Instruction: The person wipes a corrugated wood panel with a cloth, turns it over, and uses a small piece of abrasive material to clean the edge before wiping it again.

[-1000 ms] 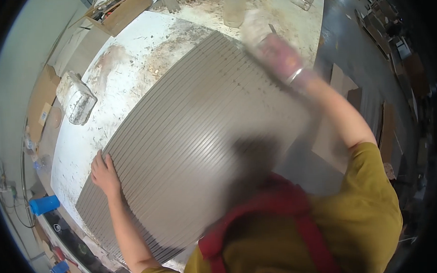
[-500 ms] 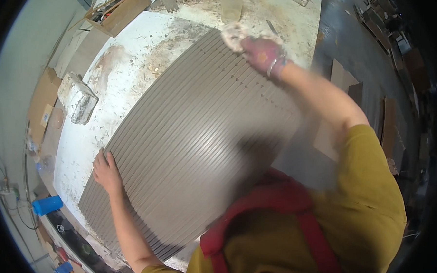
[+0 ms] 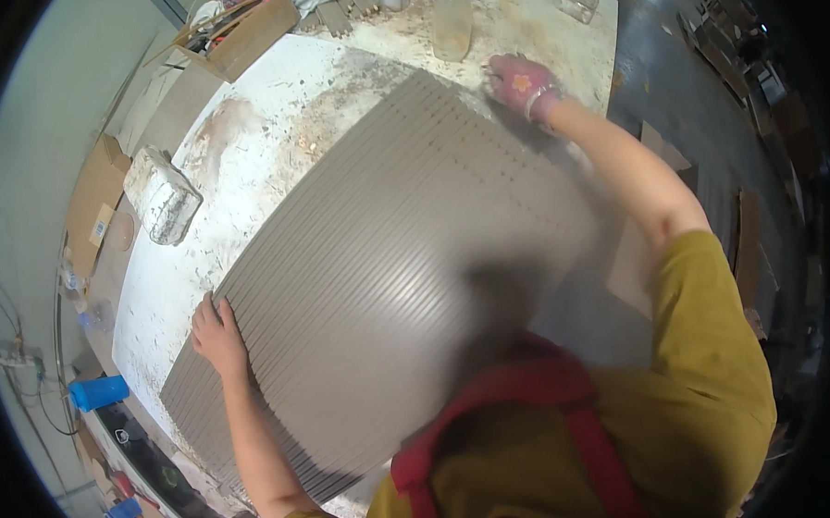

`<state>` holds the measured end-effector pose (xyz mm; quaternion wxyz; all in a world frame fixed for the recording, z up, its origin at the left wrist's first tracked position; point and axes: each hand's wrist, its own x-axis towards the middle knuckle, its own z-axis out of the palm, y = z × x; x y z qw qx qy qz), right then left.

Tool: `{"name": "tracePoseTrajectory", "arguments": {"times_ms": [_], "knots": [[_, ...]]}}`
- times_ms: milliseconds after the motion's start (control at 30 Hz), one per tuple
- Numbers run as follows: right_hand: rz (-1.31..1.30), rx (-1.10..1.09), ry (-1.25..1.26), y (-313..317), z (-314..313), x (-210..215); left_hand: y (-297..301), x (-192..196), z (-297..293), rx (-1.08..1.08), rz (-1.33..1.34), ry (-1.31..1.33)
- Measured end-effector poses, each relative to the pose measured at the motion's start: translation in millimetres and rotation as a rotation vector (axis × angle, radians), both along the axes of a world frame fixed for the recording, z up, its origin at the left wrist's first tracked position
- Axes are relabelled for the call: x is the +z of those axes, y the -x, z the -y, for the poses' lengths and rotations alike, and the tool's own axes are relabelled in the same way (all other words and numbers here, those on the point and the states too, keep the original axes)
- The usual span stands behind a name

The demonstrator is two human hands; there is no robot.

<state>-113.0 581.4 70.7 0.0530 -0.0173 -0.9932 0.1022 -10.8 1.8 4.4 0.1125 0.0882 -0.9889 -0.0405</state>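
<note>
A large grey ribbed panel (image 3: pixel 387 260) lies flat on a white, stained worktable (image 3: pixel 270 117). My left hand (image 3: pixel 217 335) rests flat on the panel's left edge, fingers spread and holding nothing. My right hand (image 3: pixel 519 86), in a pink glove, is stretched out to the panel's far right corner and presses on it with curled fingers. Whether it holds anything is hidden.
A plastic-wrapped white block (image 3: pixel 162 198) sits on the table left of the panel. A clear bottle (image 3: pixel 452 21) and a small clear box (image 3: pixel 580 0) stand at the far edge, near a cardboard box of tools (image 3: pixel 238 35). A blue cup (image 3: pixel 98 392) is at the lower left.
My right hand has slid along the panel's far edge toward the right corner. My left hand has stayed on the left edge.
</note>
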Motion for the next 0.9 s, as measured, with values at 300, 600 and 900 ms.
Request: {"name": "tracePoseTrajectory", "arguments": {"times_ms": [300, 600, 900], "knots": [[0.090, -0.026, 0.018, -4, 10, 0, -2, -4, -2, 0.001, 0.015, -0.043], [0.015, 0.201, -0.075, -86, 18, -19, -8, -3, -5, 0.022, 0.030, -0.046], [0.250, 0.217, -0.069, -105, 57, 5, -6, -2, 4, 0.017, 0.034, -0.013]]}}
